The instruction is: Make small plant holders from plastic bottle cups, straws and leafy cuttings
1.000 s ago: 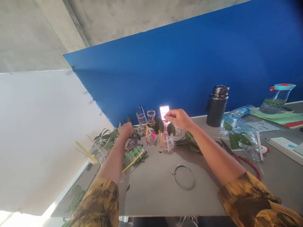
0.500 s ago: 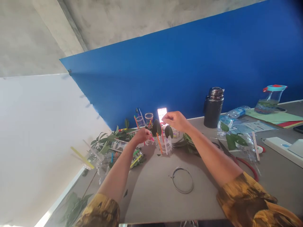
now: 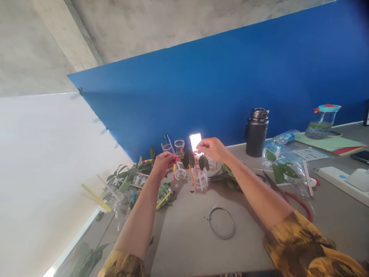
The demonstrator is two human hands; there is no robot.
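My left hand (image 3: 163,164) is closed in a pinch, with a small pink piece (image 3: 177,158) at its fingertips. Just below it stands a clear plastic cup (image 3: 181,174) with straws. My right hand (image 3: 213,149) has its fingers pressed together in front of a lit phone (image 3: 195,141); whatever is between them is too small to make out. Under the right fingertips is another clear cup (image 3: 204,181) with an orange straw (image 3: 192,179), a red straw and a white straw around it. Two dark green leaves (image 3: 188,158) rise from that cup.
Cut bottles, straws and leafy twigs (image 3: 123,177) crowd the left side. A wire ring (image 3: 221,222) lies in front. To the right are a black flask (image 3: 257,132), red-handled scissors (image 3: 300,204), a water bottle (image 3: 285,137), a blue-lidded jug (image 3: 323,121) and a white power strip (image 3: 344,182).
My left hand has moved left and slightly up with the pink piece, away from the leaved cup, uncovering the cup beside it. My right hand stays by the phone.
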